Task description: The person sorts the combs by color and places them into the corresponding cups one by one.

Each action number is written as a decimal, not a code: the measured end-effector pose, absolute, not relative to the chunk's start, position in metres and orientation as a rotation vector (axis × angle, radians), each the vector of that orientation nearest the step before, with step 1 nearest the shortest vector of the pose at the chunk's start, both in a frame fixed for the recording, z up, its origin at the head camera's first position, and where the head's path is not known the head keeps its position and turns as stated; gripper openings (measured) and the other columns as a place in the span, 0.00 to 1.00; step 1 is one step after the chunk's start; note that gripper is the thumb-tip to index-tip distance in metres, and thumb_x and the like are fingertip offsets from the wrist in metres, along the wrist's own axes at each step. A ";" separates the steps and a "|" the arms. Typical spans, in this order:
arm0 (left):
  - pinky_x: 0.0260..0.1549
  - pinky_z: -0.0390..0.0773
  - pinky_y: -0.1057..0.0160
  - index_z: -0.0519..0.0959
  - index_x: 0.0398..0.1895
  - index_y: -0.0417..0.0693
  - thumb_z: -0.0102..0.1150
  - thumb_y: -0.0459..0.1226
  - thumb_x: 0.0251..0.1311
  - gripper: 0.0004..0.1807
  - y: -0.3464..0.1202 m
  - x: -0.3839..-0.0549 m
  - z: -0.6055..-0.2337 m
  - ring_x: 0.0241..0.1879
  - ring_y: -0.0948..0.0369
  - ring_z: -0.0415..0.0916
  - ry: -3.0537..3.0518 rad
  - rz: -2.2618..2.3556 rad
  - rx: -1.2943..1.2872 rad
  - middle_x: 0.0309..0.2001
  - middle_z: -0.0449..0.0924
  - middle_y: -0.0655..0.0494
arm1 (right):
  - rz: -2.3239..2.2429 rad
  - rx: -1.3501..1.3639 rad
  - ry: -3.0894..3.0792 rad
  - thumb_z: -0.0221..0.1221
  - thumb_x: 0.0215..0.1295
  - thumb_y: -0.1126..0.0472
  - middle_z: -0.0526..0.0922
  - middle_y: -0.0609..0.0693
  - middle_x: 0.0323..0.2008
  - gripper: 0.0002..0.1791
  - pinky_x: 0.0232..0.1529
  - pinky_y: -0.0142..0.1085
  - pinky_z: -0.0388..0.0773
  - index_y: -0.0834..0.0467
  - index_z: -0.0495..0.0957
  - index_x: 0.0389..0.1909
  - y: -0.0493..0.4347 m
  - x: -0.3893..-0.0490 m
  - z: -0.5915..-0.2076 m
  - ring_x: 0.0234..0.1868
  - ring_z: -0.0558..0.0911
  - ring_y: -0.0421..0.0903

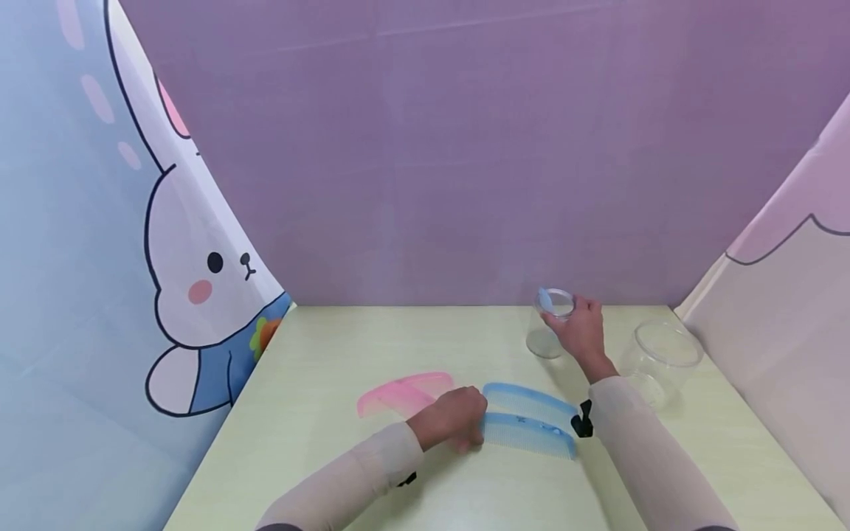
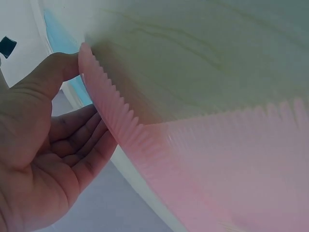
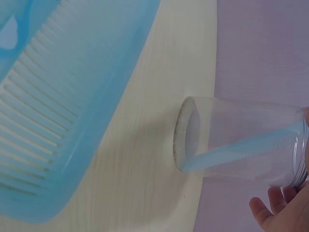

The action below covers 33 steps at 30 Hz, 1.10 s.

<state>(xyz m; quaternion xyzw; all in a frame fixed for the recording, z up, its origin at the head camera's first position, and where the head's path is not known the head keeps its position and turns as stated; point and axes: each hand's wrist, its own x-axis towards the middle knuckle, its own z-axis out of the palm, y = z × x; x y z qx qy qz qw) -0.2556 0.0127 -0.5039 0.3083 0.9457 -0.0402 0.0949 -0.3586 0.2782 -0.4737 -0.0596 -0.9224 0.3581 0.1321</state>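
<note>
My left hand (image 1: 454, 414) pinches one end of a pink comb (image 2: 108, 104) between thumb and fingers, the comb's teeth tilted off the table. Another pink comb (image 1: 385, 391) crosses it; part of the pair is hidden behind the hand. At the back right, my right hand (image 1: 580, 328) grips the rim of a clear plastic jar (image 1: 543, 341), which stands upright. Inside this jar leans a blue comb (image 3: 241, 147), its upper end at the rim. Two more blue combs, a rear one (image 1: 524, 398) and a front one (image 1: 531, 434), lie between the hands.
A wider clear container (image 1: 664, 361) stands at the right of the pale table (image 1: 319, 354). Behind the table rises a purple cloth backdrop (image 1: 425, 169). A rabbit-print cloth (image 1: 192, 251) hangs at the left, and a pale printed one (image 1: 783, 332) at the right.
</note>
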 end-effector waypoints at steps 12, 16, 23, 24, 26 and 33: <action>0.27 0.75 0.69 0.79 0.31 0.48 0.75 0.48 0.49 0.17 0.015 -0.257 -0.501 0.28 0.66 0.67 2.858 -0.130 1.060 0.30 0.77 0.58 | 1.046 -0.169 -2.674 0.63 0.66 0.41 0.59 0.74 0.69 0.51 0.63 0.61 0.71 0.72 0.54 0.75 0.277 -0.358 -0.475 0.65 0.66 0.67; 0.29 0.77 0.69 0.80 0.35 0.48 0.74 0.50 0.50 0.19 0.018 -0.258 -0.498 0.30 0.67 0.69 2.870 -0.152 1.094 0.33 0.79 0.58 | 1.053 -0.171 -2.670 0.63 0.66 0.40 0.59 0.73 0.69 0.52 0.62 0.61 0.71 0.72 0.54 0.75 0.277 -0.358 -0.475 0.65 0.66 0.67; 0.31 0.78 0.70 0.81 0.40 0.47 0.73 0.53 0.51 0.23 0.027 -0.262 -0.491 0.33 0.66 0.71 2.900 -0.182 1.120 0.36 0.79 0.57 | 1.042 -0.173 -2.666 0.63 0.66 0.41 0.60 0.73 0.68 0.50 0.61 0.61 0.71 0.72 0.56 0.74 0.276 -0.358 -0.475 0.64 0.66 0.67; 0.31 0.78 0.70 0.80 0.41 0.47 0.73 0.53 0.51 0.23 0.027 -0.263 -0.490 0.33 0.66 0.71 2.901 -0.171 1.109 0.36 0.79 0.57 | 1.043 -0.176 -2.665 0.63 0.66 0.41 0.60 0.73 0.68 0.49 0.61 0.60 0.72 0.71 0.57 0.74 0.276 -0.358 -0.475 0.64 0.66 0.66; 0.31 0.78 0.70 0.80 0.41 0.46 0.72 0.53 0.51 0.23 0.027 -0.264 -0.487 0.34 0.66 0.71 2.904 -0.156 1.097 0.37 0.79 0.57 | 1.044 -0.179 -2.662 0.64 0.65 0.41 0.61 0.73 0.67 0.48 0.59 0.60 0.73 0.70 0.59 0.73 0.275 -0.357 -0.474 0.62 0.67 0.65; 0.32 0.78 0.70 0.81 0.42 0.47 0.72 0.52 0.53 0.22 0.020 -0.268 -0.480 0.33 0.66 0.71 2.919 -0.120 1.061 0.36 0.79 0.56 | 1.042 -0.176 -2.662 0.63 0.65 0.40 0.61 0.72 0.66 0.49 0.56 0.59 0.73 0.70 0.59 0.73 0.275 -0.356 -0.474 0.60 0.68 0.65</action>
